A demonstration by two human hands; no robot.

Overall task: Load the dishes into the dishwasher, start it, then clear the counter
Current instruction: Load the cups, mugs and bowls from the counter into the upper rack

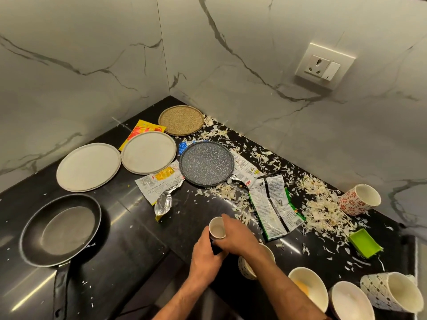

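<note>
White small cup (217,230) between both hands' fingers (227,221), upright

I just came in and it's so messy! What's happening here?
A person is gathering dirty dishes from a black counter. Both hands hold a small white cup: the left hand from below, the right hand around its side. Plates, a frying pan, bowls and mugs still sit out, with empty wrappers and pale food scraps scattered around.

Single head-worn wide-angle view, looking forward and steeply down, close above the black counter (143,227), facing its marble-walled corner
</note>
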